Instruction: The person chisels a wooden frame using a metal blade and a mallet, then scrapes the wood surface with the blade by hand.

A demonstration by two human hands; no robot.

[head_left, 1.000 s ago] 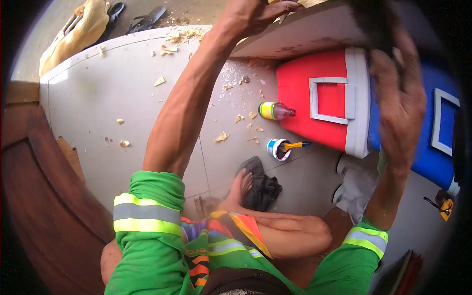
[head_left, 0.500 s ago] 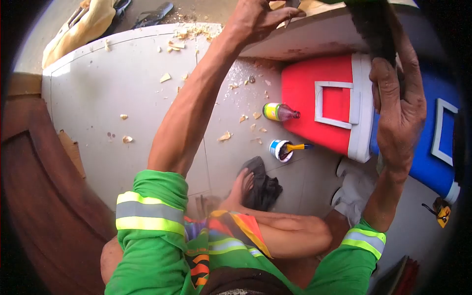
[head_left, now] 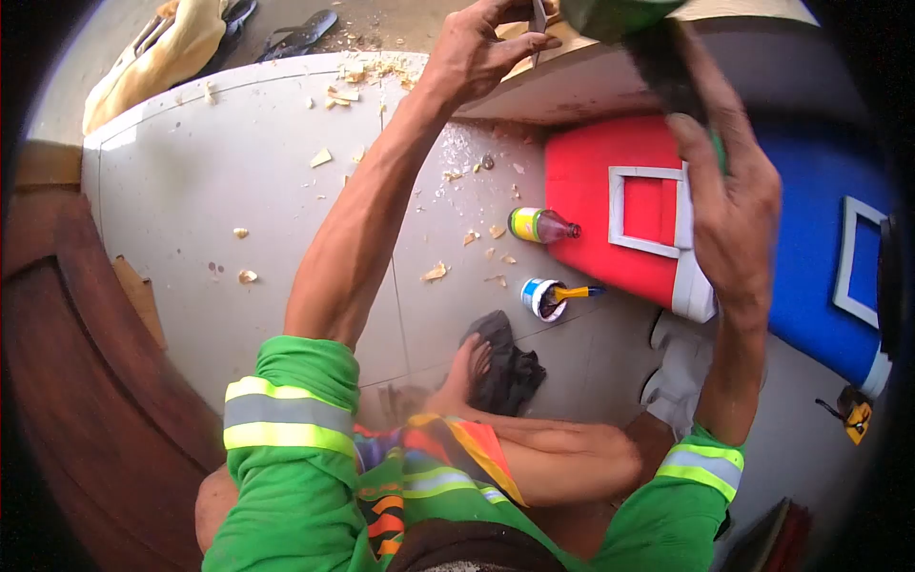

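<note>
At the top of the head view, my left hand [head_left: 481,52] pinches a thin, flat metal chisel [head_left: 538,27] upright against the edge of a wooden board [head_left: 610,81]. My right hand [head_left: 734,205] is closed round the dark handle of a mallet [head_left: 620,14]. Its greenish head is just right of the chisel, apart from it in the picture. The head is partly cut off by the frame, and the chisel's upper end is hidden or out of view.
Pale wood chips [head_left: 436,272] lie scattered on the tiled floor [head_left: 229,181]. Nearby are a bottle [head_left: 543,225], a paint pot [head_left: 543,298] with a brush, and a black plastic bag [head_left: 515,367]. Red [head_left: 600,181] and blue [head_left: 810,229] coolers stand right; a dark wooden panel [head_left: 86,410] lies left.
My right hand has swung left with the mallet, bringing its head closer to the chisel and further into view. My left hand has shifted slightly left and down, still holding the chisel.
</note>
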